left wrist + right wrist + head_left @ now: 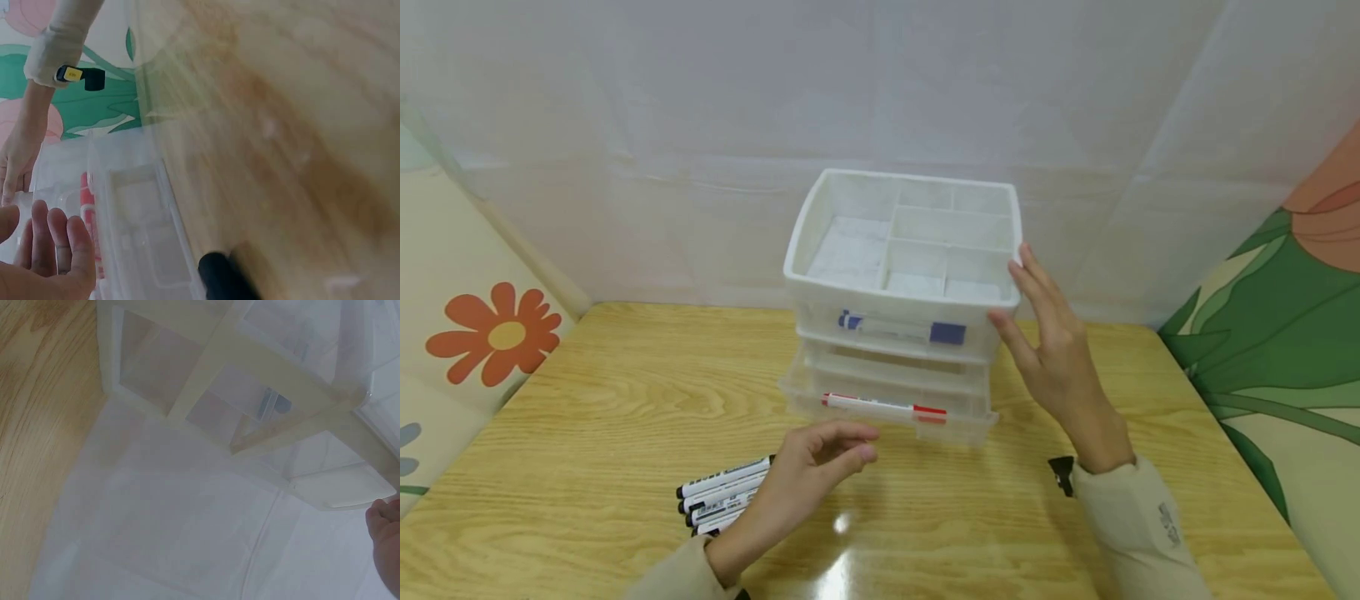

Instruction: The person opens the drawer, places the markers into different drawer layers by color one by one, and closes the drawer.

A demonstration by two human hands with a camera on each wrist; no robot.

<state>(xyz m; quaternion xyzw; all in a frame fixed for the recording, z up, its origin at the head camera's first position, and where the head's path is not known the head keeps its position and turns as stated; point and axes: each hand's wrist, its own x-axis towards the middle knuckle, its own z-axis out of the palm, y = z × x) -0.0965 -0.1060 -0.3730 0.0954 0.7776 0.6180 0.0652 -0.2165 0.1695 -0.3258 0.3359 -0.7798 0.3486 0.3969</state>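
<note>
A white plastic drawer organizer (901, 293) stands on the table, with a divided tray on top. My right hand (1052, 358) rests on the tray's right rim, fingers stretched along it; in the right wrist view its fingertips (381, 519) touch the edge. A blue marker (902, 327) shows through the closed upper drawer. Below, a clear drawer (958, 429) stands pulled out, with a red marker (883, 407) in it. My left hand (812, 467) hovers just before this drawer, fingers loosely bent and holding nothing. The left wrist view shows those fingers (42, 244) beside the drawer.
Several black-capped white markers (718, 500) lie side by side at the left, partly behind my left forearm. A white cloth (700, 167) hangs behind the wooden table (625, 400). Flower-patterned panels (1285, 333) flank both sides.
</note>
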